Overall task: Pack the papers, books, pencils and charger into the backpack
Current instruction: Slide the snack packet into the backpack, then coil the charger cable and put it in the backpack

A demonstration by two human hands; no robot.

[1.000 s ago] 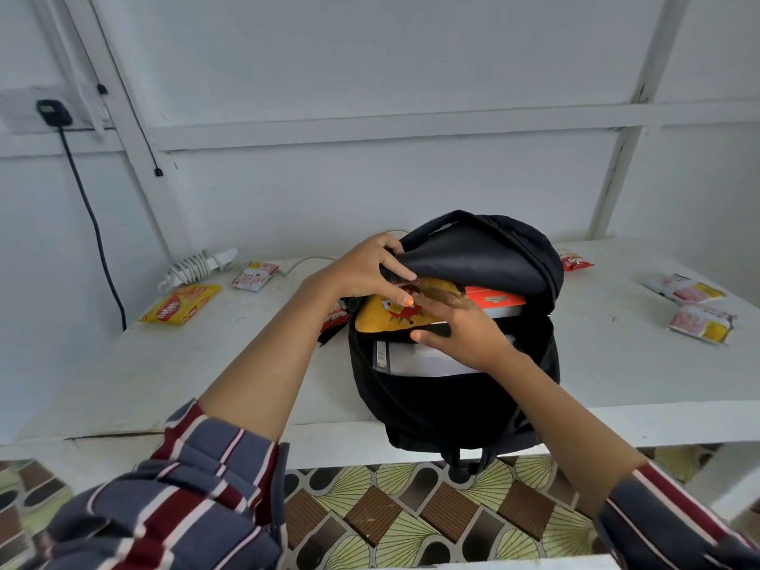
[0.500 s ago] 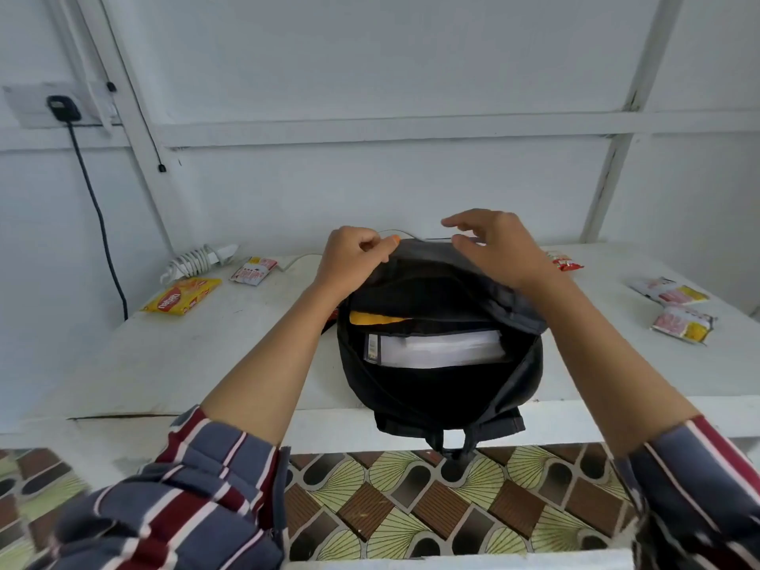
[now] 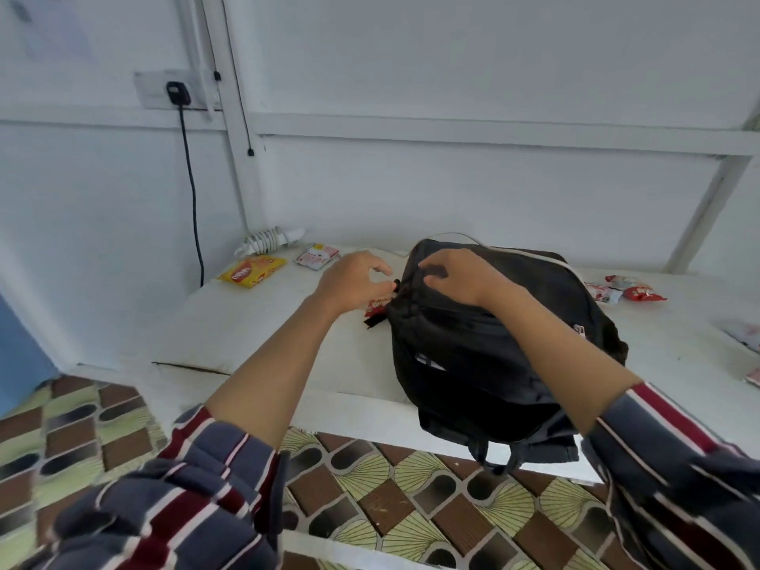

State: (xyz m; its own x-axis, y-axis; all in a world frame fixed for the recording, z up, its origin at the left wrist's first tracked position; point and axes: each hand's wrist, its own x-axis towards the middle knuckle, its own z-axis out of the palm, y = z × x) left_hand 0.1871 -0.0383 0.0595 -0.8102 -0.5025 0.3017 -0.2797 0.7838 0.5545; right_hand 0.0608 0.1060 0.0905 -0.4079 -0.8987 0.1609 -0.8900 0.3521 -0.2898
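Note:
The black backpack (image 3: 493, 347) lies on the white table (image 3: 255, 335), its top flap folded down over the opening. A narrow gap in the front shows a sliver of white paper (image 3: 428, 361); the other contents are hidden. My left hand (image 3: 353, 279) is at the bag's upper left corner and pinches the small black zipper pull (image 3: 397, 285). My right hand (image 3: 456, 275) rests on top of the bag, fingers curled into the fabric beside the zipper. A coiled white charger (image 3: 269, 239) lies at the table's back left corner.
A yellow snack packet (image 3: 251, 271) and a white-red one (image 3: 316, 255) lie near the charger. A red packet (image 3: 376, 307) sits under my left hand, more packets (image 3: 633, 288) at the right. A black plug (image 3: 177, 92) with a cord is on the wall. Patterned floor lies below.
The open bag with papers and a yellow book showing has been folded shut. My right hand left the contents for the bag's top; my left moved to the zipper pull.

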